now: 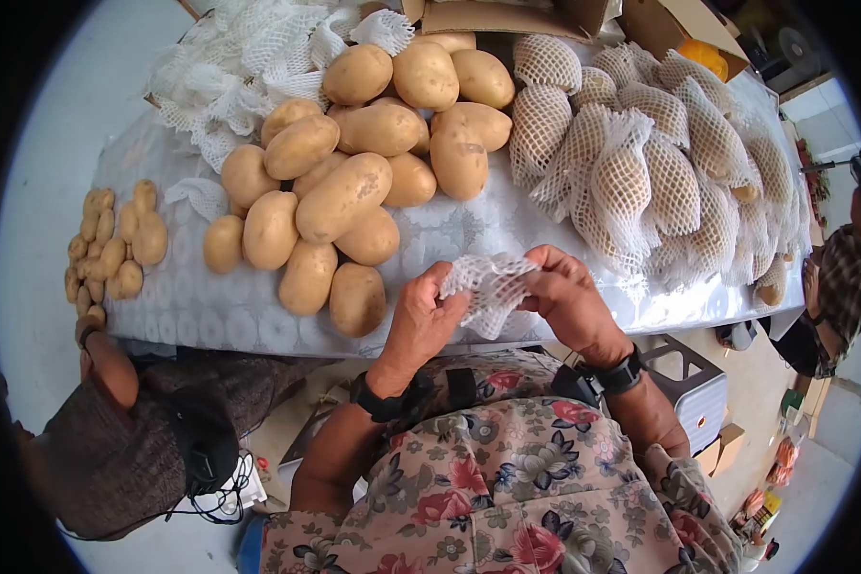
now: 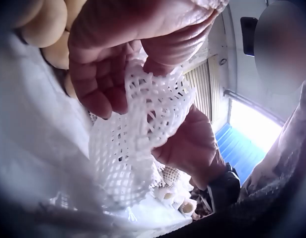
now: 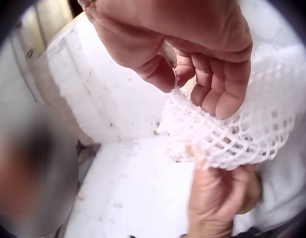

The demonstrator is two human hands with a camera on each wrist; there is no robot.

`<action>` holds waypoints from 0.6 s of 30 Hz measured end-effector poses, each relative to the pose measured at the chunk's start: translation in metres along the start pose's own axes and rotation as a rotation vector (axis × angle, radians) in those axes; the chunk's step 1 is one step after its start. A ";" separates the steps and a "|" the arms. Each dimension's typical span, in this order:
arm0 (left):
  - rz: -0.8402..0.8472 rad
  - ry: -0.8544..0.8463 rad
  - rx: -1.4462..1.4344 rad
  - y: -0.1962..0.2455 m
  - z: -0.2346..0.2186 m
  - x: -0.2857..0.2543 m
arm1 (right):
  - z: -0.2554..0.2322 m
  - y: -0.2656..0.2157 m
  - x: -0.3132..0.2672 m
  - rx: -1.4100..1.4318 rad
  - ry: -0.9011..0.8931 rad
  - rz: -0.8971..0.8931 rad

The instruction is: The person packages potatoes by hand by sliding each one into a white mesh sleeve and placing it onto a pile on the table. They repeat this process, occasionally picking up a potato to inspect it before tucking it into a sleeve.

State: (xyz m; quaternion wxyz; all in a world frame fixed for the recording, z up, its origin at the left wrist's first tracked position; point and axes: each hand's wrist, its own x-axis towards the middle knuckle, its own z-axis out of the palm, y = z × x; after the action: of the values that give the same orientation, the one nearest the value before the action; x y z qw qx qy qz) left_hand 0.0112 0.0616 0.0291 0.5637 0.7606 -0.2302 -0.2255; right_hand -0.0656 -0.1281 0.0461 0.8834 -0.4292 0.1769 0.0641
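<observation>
A white foam net sleeve [image 1: 488,292] is stretched between my two hands above the table's front edge. My left hand [image 1: 413,323] pinches one side of it between thumb and fingers. On the other side, my right hand [image 1: 576,304] grips the rim with thumb and fingertips. In the right wrist view the net [image 3: 227,136] spreads into an open mouth, and in the left wrist view its mesh [image 2: 138,124] hangs down with no potato showing inside. Bare potatoes [image 1: 344,196] are heaped just beyond my left hand. Potatoes in net sleeves [image 1: 622,167] lie beyond my right hand.
A pile of loose net sleeves [image 1: 249,67] lies at the back left of the patterned tablecloth [image 1: 430,249]. Smaller potatoes [image 1: 115,244] sit at the far left, near another person's arm [image 1: 113,368]. Cardboard boxes [image 1: 507,17] stand along the back.
</observation>
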 end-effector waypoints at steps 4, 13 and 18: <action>-0.067 0.024 0.100 -0.021 0.002 -0.003 | -0.018 -0.008 0.002 0.325 -0.103 0.111; -0.074 0.065 -0.147 -0.031 -0.005 0.017 | -0.038 -0.002 -0.004 0.402 0.017 0.092; 0.202 -0.065 -0.068 -0.002 -0.011 0.041 | -0.041 -0.016 -0.015 0.369 0.124 -0.013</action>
State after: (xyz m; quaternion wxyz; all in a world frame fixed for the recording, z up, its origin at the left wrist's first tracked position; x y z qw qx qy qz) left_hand 0.0502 0.0457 0.0262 0.6012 0.7062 -0.3161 -0.1998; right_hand -0.0855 -0.1696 0.0402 0.9349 -0.2643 0.2370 -0.0015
